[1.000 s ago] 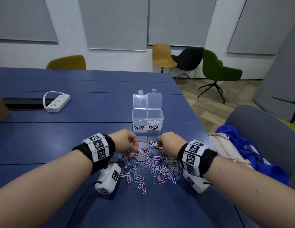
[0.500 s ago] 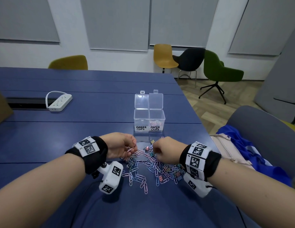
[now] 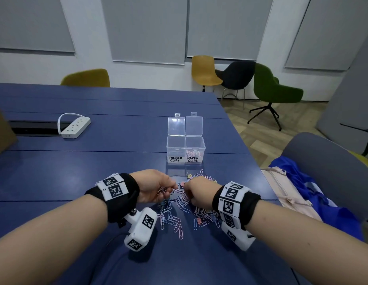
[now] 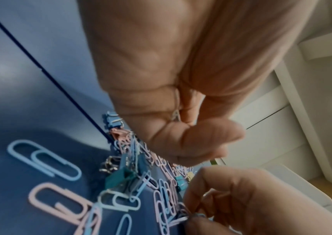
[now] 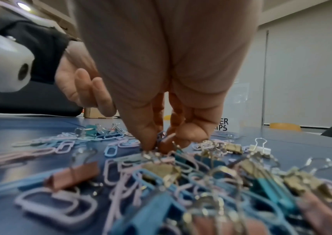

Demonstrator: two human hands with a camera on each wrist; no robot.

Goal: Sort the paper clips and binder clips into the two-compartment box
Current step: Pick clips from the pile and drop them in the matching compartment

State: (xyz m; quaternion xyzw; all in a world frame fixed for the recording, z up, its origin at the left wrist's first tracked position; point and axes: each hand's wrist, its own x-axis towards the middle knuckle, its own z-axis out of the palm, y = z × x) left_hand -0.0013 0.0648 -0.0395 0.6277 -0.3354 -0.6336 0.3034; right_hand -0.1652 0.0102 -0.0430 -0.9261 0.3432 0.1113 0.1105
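Note:
A clear two-compartment box [image 3: 176, 150] stands open beyond the hands. Its left half is labelled BINDER CLIPS; the right half, labelled PAPER CLIPS, holds pink paper clips [image 3: 194, 153]. A mixed pile of pastel paper clips and binder clips [image 3: 179, 210] [image 5: 181, 174] lies on the blue table [image 3: 96, 171]. My left hand [image 3: 170, 189] [image 4: 191, 127] is curled at the pile's left edge and holds a few paper clips [image 3: 161, 190]. My right hand [image 3: 186, 187] [image 5: 161, 143] reaches down into the pile, thumb and fingers pinching a paper clip [image 4: 179, 220].
A white power strip [image 3: 76, 125] lies far left beside a cable slot [image 3: 35, 128]. The table's right edge runs close to my right arm. Beyond it a pink bag [image 3: 286, 192] and blue cloth [image 3: 314, 194] lie on a grey chair [image 3: 323, 161].
My left hand has lifted slightly off the pile and turned, with paper clips gathered in it. The right hand has shifted left towards it, still pinching in the pile.

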